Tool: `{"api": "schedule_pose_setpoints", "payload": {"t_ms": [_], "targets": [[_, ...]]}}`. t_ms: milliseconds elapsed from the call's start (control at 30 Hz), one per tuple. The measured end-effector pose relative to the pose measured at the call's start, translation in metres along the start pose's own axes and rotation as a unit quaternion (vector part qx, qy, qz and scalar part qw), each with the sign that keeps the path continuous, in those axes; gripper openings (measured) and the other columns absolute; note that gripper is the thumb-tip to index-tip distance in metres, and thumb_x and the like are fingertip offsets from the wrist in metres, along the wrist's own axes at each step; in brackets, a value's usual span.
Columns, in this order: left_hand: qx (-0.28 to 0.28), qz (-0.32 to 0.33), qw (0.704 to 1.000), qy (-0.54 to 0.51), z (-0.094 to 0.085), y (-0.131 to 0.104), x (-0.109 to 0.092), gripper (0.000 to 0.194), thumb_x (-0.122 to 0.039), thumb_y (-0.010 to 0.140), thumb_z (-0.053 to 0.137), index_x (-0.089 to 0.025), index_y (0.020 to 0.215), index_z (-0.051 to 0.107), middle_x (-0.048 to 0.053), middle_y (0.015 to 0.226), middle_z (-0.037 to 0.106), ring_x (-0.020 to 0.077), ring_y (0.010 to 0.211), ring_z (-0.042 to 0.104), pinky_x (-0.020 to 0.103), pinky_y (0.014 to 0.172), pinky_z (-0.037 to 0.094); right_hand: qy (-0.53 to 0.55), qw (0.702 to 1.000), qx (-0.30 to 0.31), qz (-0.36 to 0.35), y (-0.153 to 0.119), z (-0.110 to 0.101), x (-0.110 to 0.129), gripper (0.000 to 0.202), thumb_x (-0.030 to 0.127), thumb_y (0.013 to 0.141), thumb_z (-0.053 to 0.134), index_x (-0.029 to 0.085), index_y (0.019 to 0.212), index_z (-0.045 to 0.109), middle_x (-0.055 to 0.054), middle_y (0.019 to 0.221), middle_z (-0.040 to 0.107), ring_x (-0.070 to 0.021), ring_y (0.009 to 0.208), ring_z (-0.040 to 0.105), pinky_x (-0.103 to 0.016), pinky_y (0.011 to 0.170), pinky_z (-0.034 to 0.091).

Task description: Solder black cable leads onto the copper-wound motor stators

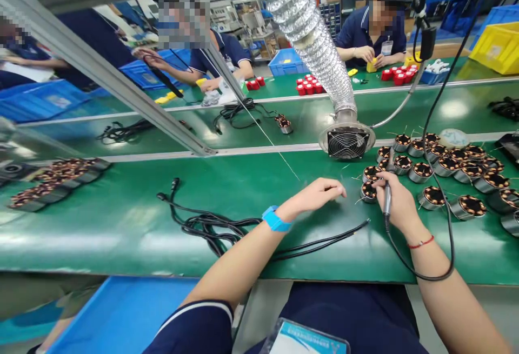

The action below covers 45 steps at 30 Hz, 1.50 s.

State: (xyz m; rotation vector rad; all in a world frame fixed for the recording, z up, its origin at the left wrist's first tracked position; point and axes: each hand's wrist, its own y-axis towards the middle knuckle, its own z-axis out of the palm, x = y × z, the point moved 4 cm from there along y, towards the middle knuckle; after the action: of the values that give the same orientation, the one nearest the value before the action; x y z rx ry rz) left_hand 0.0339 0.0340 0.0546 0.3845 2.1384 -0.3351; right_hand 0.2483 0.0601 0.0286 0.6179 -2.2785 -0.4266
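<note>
My right hand [397, 202] is closed around a soldering iron [388, 197], its cord looping down past my wrist. The iron's tip end points away from me, over a group of copper-wound motor stators [420, 172]. One stator [368, 192] lies just left of my right fingers. My left hand [318, 194], with a blue band at the wrist, hovers above the bench with its fingers curled together. A thin solder wire [275, 148] runs down from above to this hand; its end is hidden. Below lie black cables [227, 227] with bared ends near my right hand.
A fume extractor [346, 140] on a silver duct hangs behind my hands. More stators [57, 181] stand on the green bench [133, 235] at left. A metal post [162, 111] slants across. Beyond, co-workers handle yellow parts near red ones. A blue bin [121, 316] is below.
</note>
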Motion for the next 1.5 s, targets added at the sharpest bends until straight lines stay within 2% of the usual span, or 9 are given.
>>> {"api": "schedule_pose_setpoints", "payload": {"t_ms": [133, 233, 533, 667, 833, 933, 1067, 1233, 1500], "targets": [[-0.057, -0.008, 0.995, 0.079, 0.007, -0.03, 0.015, 0.046, -0.037, 0.096, 0.028, -0.013, 0.088, 0.067, 0.003, 0.076, 0.063, 0.0127, 0.07, 0.054, 0.023, 0.069, 0.043, -0.045, 0.995, 0.069, -0.052, 0.0, 0.012, 0.003, 0.043, 0.01, 0.075, 0.05, 0.019, 0.116, 0.058, -0.006, 0.093, 0.07, -0.0239, 0.088, 0.062, -0.039, 0.081, 0.05], [-0.086, -0.017, 0.989, 0.116, 0.017, -0.039, 0.017, 0.045, -0.033, 0.097, 0.024, -0.014, 0.089, 0.064, 0.006, 0.086, 0.066, 0.015, 0.08, 0.059, 0.026, 0.079, 0.044, -0.069, 0.992, 0.083, -0.073, 0.0, 0.013, 0.003, 0.046, 0.008, 0.074, 0.048, 0.018, 0.118, 0.057, -0.007, 0.094, 0.069, -0.0246, 0.087, 0.06, -0.039, 0.08, 0.047], [-0.064, -0.054, 0.978, 0.189, 0.025, -0.022, 0.023, 0.02, -0.026, 0.09, 0.045, -0.017, 0.083, 0.062, 0.009, 0.08, 0.066, 0.023, 0.083, 0.062, 0.035, 0.086, 0.043, -0.067, 0.985, 0.095, -0.127, -0.004, 0.012, 0.017, 0.039, 0.013, 0.078, 0.051, 0.018, 0.116, 0.057, -0.005, 0.092, 0.069, -0.0233, 0.086, 0.06, -0.037, 0.076, 0.046], [-0.053, -0.061, 0.99, 0.118, 0.019, -0.022, 0.022, 0.032, -0.027, 0.096, 0.029, -0.018, 0.1, 0.06, 0.001, 0.067, 0.06, 0.0146, 0.067, 0.059, 0.026, 0.071, 0.045, -0.044, 0.984, 0.104, -0.14, -0.006, 0.014, 0.023, 0.037, 0.014, 0.081, 0.052, 0.019, 0.118, 0.055, -0.005, 0.093, 0.07, -0.0227, 0.084, 0.061, -0.037, 0.075, 0.047], [-0.048, -0.053, 0.989, -0.128, 0.01, -0.01, 0.025, 0.051, -0.045, 0.098, 0.025, -0.013, 0.081, 0.06, -0.003, 0.055, 0.043, 0.0084, 0.051, 0.045, 0.02, 0.053, 0.039, -0.021, 0.987, 0.084, -0.134, -0.007, 0.012, 0.024, 0.04, 0.015, 0.085, 0.048, 0.02, 0.125, 0.049, -0.005, 0.099, 0.071, -0.0234, 0.089, 0.062, -0.04, 0.08, 0.051], [-0.088, -0.104, 0.968, -0.212, 0.004, 0.007, 0.031, 0.034, -0.035, 0.095, 0.035, -0.012, 0.083, 0.057, -0.003, 0.061, 0.047, 0.0056, 0.047, 0.043, 0.019, 0.048, 0.035, -0.023, 0.989, 0.092, -0.111, -0.007, 0.013, 0.026, 0.046, 0.015, 0.084, 0.048, 0.021, 0.129, 0.046, -0.008, 0.108, 0.069, -0.0256, 0.095, 0.061, -0.044, 0.083, 0.051], [-0.068, -0.141, 0.967, -0.202, 0.005, 0.026, 0.035, 0.018, -0.026, 0.089, 0.05, -0.013, 0.098, 0.058, -0.002, 0.071, 0.055, 0.0051, 0.052, 0.043, 0.017, 0.049, 0.034, -0.034, 0.989, 0.12, -0.08, -0.009, 0.015, 0.028, 0.047, 0.018, 0.084, 0.05, 0.02, 0.131, 0.045, -0.011, 0.113, 0.065, -0.0286, 0.101, 0.057, -0.048, 0.086, 0.051], [0.026, -0.095, 0.97, -0.221, 0.013, 0.03, 0.032, 0.016, -0.021, 0.086, 0.054, -0.01, 0.079, 0.064, 0.0, 0.069, 0.059, 0.0078, 0.067, 0.05, 0.02, 0.067, 0.04, -0.033, 0.987, 0.146, -0.06, -0.009, 0.014, 0.027, 0.05, 0.024, 0.086, 0.053, 0.019, 0.135, 0.043, -0.013, 0.115, 0.062, -0.0301, 0.107, 0.055, -0.05, 0.091, 0.051], [0.037, -0.15, 0.897, -0.414, 0.028, 0.028, 0.029, 0.022, -0.032, 0.081, 0.059, -0.01, 0.078, 0.062, -0.002, 0.061, 0.052, 0.0033, 0.048, 0.03, 0.021, 0.047, 0.017, -0.008, 0.977, 0.202, -0.075, -0.013, 0.025, 0.033, 0.054, 0.025, 0.092, 0.051, 0.027, 0.143, 0.031, -0.013, 0.123, 0.057, -0.0294, 0.108, 0.057, -0.05, 0.089, 0.053]]}}
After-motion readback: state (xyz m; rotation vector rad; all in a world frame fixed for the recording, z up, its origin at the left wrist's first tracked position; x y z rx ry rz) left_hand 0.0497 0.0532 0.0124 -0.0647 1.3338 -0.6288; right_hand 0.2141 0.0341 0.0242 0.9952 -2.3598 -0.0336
